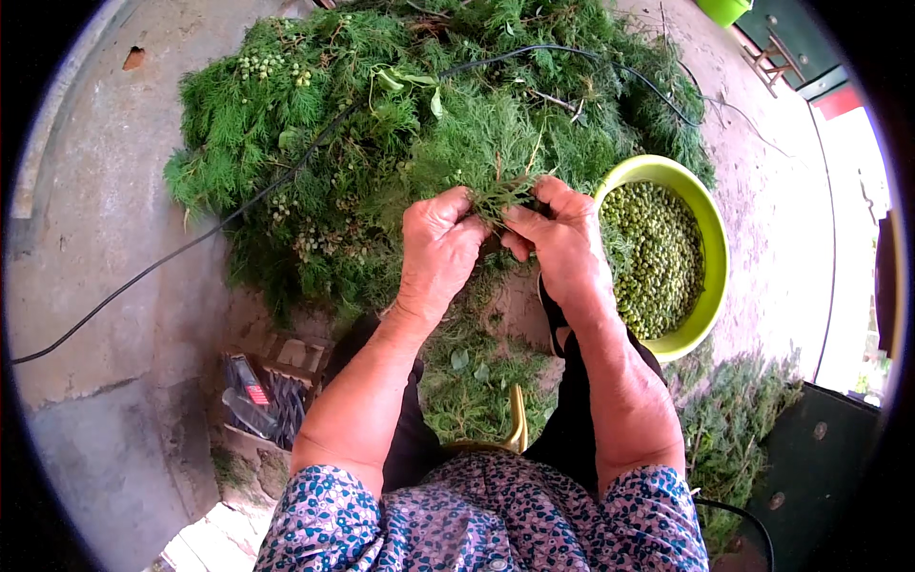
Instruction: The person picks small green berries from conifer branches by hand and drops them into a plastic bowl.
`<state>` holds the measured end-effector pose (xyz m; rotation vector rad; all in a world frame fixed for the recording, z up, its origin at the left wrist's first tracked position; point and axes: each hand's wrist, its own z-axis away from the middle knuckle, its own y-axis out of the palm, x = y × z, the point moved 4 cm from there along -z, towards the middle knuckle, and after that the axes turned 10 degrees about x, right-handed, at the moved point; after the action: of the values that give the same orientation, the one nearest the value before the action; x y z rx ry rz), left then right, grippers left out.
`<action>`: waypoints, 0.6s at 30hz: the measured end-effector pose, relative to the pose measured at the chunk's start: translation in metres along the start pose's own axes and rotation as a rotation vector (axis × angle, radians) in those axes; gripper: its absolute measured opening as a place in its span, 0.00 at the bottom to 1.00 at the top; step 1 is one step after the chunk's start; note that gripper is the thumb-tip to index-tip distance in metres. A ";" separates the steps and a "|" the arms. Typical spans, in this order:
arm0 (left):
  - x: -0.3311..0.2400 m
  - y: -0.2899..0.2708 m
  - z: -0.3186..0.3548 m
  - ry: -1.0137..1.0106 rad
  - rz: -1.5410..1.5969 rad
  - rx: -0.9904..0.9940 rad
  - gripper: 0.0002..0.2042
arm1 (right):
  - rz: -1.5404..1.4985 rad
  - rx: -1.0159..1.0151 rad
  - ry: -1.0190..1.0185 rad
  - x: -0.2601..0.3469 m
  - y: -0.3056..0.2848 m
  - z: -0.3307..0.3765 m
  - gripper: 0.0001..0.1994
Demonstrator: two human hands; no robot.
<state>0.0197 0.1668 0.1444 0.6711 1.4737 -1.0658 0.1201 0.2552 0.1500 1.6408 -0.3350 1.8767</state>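
Observation:
Both my hands meet in the middle of the view over a green conifer sprig (498,195). My left hand (438,248) grips the sprig's stem end with closed fingers. My right hand (558,238) pinches the same sprig from the right, thumb and fingers together. A big heap of cut green branches (381,124) with clusters of small pale green berries lies just beyond the hands. To the right of my right hand stands a lime-green bowl (710,224) filled with small green berries (658,257).
A black cable (172,257) runs across the concrete floor and over the heap. Loose sprigs (472,386) lie between my knees, more (739,419) at the lower right. A small box with packets (262,396) sits at lower left. A dark green panel (810,458) stands at right.

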 end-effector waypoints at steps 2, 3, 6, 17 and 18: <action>-0.001 0.003 -0.002 0.101 0.224 -0.033 0.05 | -0.147 0.022 0.060 0.005 0.001 0.003 0.04; -0.004 0.002 -0.001 0.101 0.224 -0.033 0.05 | -0.233 0.056 0.067 0.006 0.001 0.003 0.04; -0.008 0.004 -0.002 -0.015 0.357 -0.019 0.06 | -0.415 0.082 0.076 0.004 -0.002 0.002 0.05; 0.007 0.002 0.000 -0.060 0.584 -0.087 0.01 | -0.859 0.282 -0.071 0.008 -0.008 -0.002 0.09; 0.006 0.002 0.001 -0.061 0.583 -0.087 0.01 | -0.836 0.248 -0.075 0.010 -0.009 -0.001 0.09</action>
<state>0.0207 0.1663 0.1383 0.9242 1.1574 -0.5623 0.1237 0.2655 0.1580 1.6443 0.5117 1.2430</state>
